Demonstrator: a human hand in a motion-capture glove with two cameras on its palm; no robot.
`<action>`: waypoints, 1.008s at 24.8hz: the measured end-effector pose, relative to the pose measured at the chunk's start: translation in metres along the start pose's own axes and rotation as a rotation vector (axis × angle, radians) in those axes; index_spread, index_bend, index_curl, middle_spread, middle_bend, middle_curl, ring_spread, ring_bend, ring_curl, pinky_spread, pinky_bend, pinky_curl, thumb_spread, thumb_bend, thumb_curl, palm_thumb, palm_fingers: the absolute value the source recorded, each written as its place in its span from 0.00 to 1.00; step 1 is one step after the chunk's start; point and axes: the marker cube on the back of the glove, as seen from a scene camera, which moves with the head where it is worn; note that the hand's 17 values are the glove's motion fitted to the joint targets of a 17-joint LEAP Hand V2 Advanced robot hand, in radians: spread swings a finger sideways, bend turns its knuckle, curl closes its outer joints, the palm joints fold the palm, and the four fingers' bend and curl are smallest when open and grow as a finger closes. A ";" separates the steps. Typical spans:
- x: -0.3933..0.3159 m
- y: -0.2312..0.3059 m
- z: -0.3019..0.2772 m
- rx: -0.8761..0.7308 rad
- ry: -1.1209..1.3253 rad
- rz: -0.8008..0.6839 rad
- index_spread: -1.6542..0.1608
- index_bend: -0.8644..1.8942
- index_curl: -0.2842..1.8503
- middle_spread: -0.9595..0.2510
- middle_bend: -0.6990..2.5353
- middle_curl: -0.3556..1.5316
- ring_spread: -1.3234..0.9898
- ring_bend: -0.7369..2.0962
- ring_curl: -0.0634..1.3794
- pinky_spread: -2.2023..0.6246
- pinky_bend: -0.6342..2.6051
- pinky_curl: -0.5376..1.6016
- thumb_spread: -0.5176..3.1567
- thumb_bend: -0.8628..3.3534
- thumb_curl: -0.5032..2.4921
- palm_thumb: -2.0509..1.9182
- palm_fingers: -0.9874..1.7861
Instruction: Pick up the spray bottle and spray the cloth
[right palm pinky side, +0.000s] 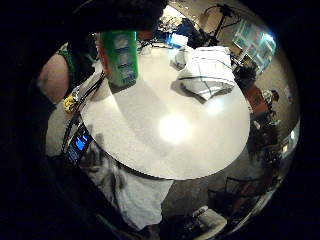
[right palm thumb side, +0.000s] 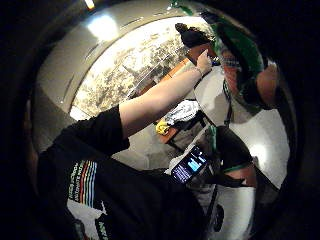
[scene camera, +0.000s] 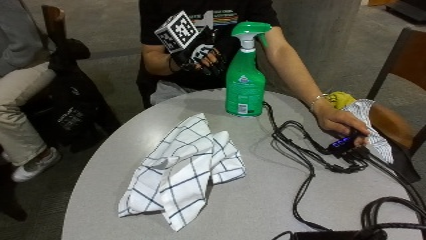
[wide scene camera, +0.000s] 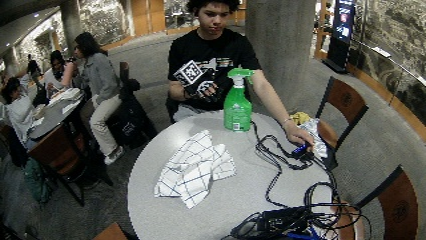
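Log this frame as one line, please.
phase: reach | right hand: raised beside spray bottle, not touching | bottle: upright on table | cloth: crumpled, untouched

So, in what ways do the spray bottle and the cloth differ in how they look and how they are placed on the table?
The spray bottle is green and stands upright near the table edge by the person; the cloth is white with dark checked lines and lies crumpled, nearer the middle. The bottle is rigid and tall; the cloth is soft and low. Both rest on the grey round table, apart from each other, and neither is touched by the gloved right hand.
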 end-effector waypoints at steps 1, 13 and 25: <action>0.001 0.000 0.000 0.002 -0.001 0.003 0.85 0.41 0.17 0.76 0.34 0.25 0.55 0.39 0.12 0.79 0.29 0.28 0.24 0.30 0.21 0.67 0.75; 0.020 0.002 -0.002 -0.020 -0.013 0.071 0.80 0.39 0.26 0.74 0.33 0.33 0.54 0.38 0.22 0.80 0.28 0.34 0.36 0.28 0.25 0.69 0.73; 0.031 -0.038 0.000 0.006 -0.321 0.182 0.73 0.30 0.22 0.75 0.30 0.35 0.56 0.39 0.26 0.83 0.34 0.38 0.39 0.25 0.26 0.68 0.60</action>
